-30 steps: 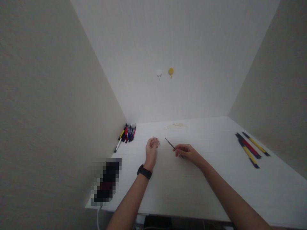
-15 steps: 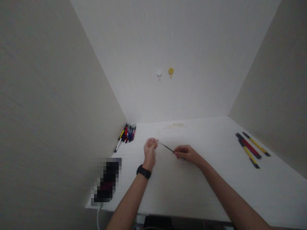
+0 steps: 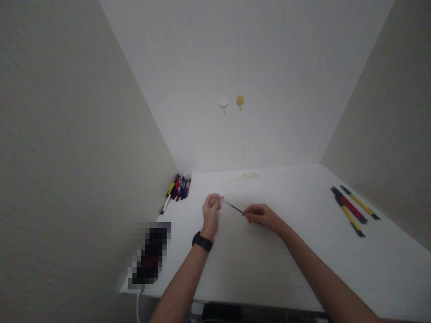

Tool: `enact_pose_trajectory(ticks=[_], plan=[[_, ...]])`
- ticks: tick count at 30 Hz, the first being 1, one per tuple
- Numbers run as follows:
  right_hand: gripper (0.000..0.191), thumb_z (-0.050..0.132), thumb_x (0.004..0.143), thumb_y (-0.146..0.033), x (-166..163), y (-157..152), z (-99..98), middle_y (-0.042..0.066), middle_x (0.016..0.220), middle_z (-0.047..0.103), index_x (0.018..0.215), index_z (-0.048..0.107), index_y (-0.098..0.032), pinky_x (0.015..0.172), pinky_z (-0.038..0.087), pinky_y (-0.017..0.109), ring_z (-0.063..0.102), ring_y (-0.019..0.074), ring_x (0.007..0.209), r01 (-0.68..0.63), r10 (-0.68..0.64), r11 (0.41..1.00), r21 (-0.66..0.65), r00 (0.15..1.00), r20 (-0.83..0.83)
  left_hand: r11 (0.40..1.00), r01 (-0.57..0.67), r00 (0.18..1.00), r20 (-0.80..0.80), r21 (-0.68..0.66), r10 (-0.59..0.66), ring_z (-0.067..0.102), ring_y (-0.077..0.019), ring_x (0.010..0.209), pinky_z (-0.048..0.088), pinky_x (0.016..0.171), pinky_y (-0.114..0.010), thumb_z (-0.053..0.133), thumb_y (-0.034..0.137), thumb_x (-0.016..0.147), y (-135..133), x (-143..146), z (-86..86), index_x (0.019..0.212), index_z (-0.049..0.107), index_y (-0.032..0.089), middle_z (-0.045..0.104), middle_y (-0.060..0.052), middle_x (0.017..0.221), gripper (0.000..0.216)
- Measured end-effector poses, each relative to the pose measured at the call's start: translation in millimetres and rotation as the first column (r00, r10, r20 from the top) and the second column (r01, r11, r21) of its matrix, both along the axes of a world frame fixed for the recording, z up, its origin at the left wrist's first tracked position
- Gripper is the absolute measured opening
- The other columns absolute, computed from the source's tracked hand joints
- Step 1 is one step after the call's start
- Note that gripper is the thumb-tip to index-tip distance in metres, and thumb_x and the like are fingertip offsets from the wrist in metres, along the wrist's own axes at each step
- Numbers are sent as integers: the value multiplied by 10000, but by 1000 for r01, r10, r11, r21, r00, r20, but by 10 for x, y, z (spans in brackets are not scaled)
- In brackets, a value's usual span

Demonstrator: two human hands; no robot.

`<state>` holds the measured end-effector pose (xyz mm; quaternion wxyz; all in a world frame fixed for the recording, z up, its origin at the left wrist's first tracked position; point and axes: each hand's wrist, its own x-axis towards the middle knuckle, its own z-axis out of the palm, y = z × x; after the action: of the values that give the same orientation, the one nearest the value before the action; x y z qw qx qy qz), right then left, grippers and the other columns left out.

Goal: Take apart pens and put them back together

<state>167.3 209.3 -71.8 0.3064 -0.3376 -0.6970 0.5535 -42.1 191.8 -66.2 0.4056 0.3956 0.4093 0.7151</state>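
A thin pen refill (image 3: 235, 208), dark along its length and clear at its left end, slants between my two hands above the white table (image 3: 256, 264). My right hand (image 3: 263, 214) pinches its dark part, and a short piece sticks out below the fingers. At the clear end, my left hand (image 3: 211, 207) has its fingers closed, with thumb and forefinger at the tip. Whether it grips the refill itself or a small clear piece on it is too small to tell. A black watch (image 3: 202, 241) is on my left wrist.
A bundle of several pens (image 3: 182, 187) lies at the back left, with a white pen (image 3: 165, 204) beside it. Yellow and red pens with black ends (image 3: 352, 207) lie at the right. A pixelated dark object (image 3: 150, 255) with a cable (image 3: 138, 305) lies front left. Walls enclose three sides.
Almost nothing differs. Both hands keep their hold and place, with only a very slight shift of the left fingers at the refill's clear end.
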Motion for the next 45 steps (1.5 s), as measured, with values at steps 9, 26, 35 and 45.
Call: enact_pose_trajectory(ticks=[9, 26, 35, 45], plan=[[359, 666, 735, -497, -10, 11, -16, 14, 627, 616, 826, 668, -150, 519, 341, 242, 505, 114, 553, -3, 3, 1000, 12, 1000, -2, 1000, -15, 999, 33, -17, 16, 343, -47, 504, 256, 478, -198, 719, 420, 732, -8, 19, 48, 777, 581, 151, 538, 23, 671, 306], [360, 669, 738, -495, -6, 11, -19, 10, 641, 610, 836, 665, -149, 543, 346, 244, 509, 115, 568, -18, 18, 1000, 1, 1000, -14, 999, -26, 999, 32, -36, 27, 342, -48, 503, 245, 474, -198, 731, 449, 712, -13, 37, 63, 789, 567, 150, 561, 14, 682, 349], [354, 663, 741, -495, -18, -4, -1, 9, 637, 611, 846, 669, -157, 514, 327, 238, 494, 111, 548, 6, -6, 1000, 5, 1000, -15, 997, 65, 994, -80, -41, -68, 479, -83, 576, 331, 537, -213, 750, 415, 704, -52, 61, 81, 817, 598, 156, 644, -33, 755, 320], [336, 639, 768, -467, -5, -7, -17, 9, 620, 619, 836, 664, -139, 475, 314, 220, 433, 76, 477, -47, 47, 998, -29, 999, -3, 953, 286, 920, -248, -100, -302, 538, -108, 591, 376, 558, -230, 741, 357, 719, -57, 111, 26, 799, 629, 151, 689, -66, 771, 248]])
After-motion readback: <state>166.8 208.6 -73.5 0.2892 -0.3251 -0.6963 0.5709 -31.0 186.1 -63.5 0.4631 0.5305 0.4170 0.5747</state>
